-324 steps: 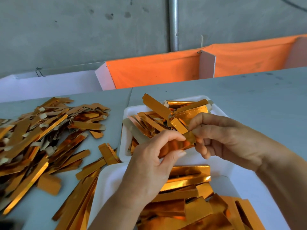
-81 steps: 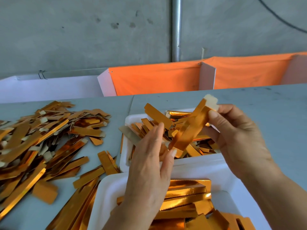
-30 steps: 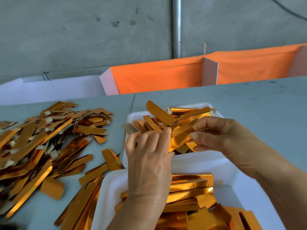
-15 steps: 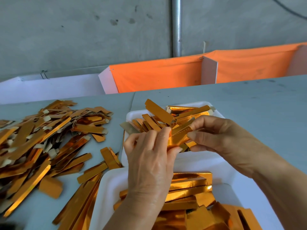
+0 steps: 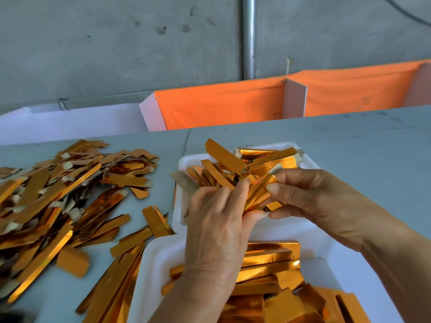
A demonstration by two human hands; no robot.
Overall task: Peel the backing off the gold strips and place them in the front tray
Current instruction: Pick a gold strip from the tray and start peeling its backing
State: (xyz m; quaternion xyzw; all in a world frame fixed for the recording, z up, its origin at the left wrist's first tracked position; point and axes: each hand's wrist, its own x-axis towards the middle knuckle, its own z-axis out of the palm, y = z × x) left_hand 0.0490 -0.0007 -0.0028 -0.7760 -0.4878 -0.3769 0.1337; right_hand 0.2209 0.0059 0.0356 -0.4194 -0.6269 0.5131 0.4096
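Grey table (image 5: 349,141): two white trays (image 5: 310,162) (gold-filled); both hands (image 5: 256,201) pinch one gold strip (image 5: 258,192).

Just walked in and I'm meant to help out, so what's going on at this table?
A person is working a gold strip with both hands over the far tray. The left hand and right hand each pinch it, apparently to peel its backing. That tray holds a heap of strips; the near tray holds more. A loose pile of strips lies on the table to the left.
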